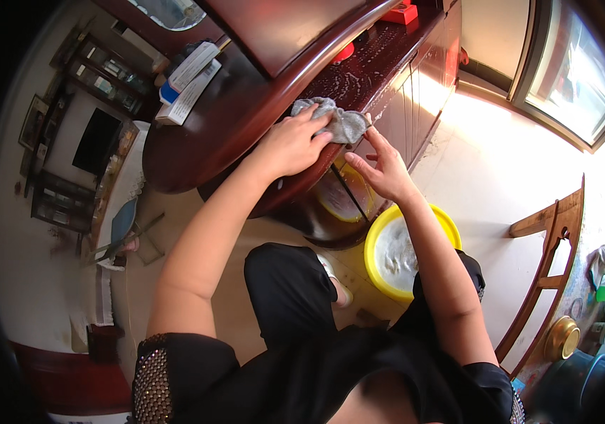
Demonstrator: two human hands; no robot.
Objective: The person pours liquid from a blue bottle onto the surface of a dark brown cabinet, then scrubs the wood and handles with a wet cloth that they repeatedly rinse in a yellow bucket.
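Observation:
A bunched grey cloth [349, 126] lies on the wet, soapy lower shelf [352, 71] of a dark red wooden cabinet. My left hand [296, 142] grips the cloth from above, fingers over its near side. At the cloth's right end is my right hand [387, 168], its index fingertip at the cloth's edge and its thumb apart. Nothing is enclosed in the right hand; whether that fingertip touches the cloth or the cabinet edge I cannot tell. Below my right forearm, a yellow-rimmed basin [372, 254] of cloudy, foamy water stands on the floor.
Over the shelf curves the rounded upper top [196, 153], bearing white and blue boxes [188, 79]. Red items, including a red box [400, 13], sit farther along the shelf. A wooden chair [543, 265] stands at right, near a gold bowl [563, 338]. A glazed door [573, 79] is beyond.

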